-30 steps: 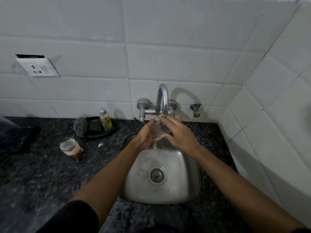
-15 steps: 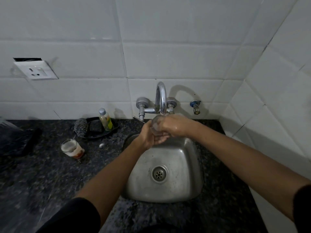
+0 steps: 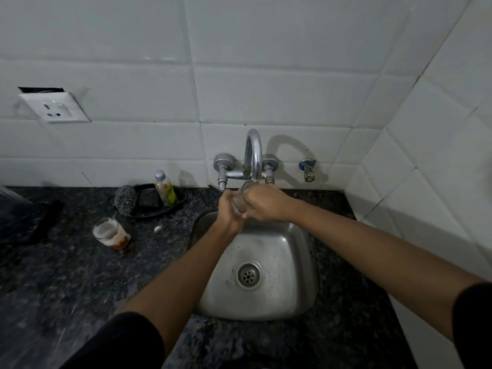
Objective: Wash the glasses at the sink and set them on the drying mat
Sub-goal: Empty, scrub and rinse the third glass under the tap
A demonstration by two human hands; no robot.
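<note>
A clear glass (image 3: 241, 198) is held upright under the spout of the chrome tap (image 3: 253, 155), above the back of the steel sink (image 3: 290, 265). My left hand (image 3: 229, 214) grips it from below and the left. My right hand (image 3: 266, 202) wraps around its right side and hides most of it. A second glass (image 3: 110, 233), with white foam and reddish residue inside, stands on the dark counter to the left of the sink. A dark mat (image 3: 24, 222) lies at the far left edge of the counter.
A black dish (image 3: 151, 211) behind the dirty glass holds a steel scrubber (image 3: 125, 199), a dark sponge and a small soap bottle (image 3: 165, 191). A small valve (image 3: 307, 169) sticks out of the tiled wall right of the tap. The tiled side wall (image 3: 426, 155) closes off the right.
My right hand has turned from resting over the glass's top to wrapping its side, and the glass now stands more upright under the spout. The view has shifted slightly.
</note>
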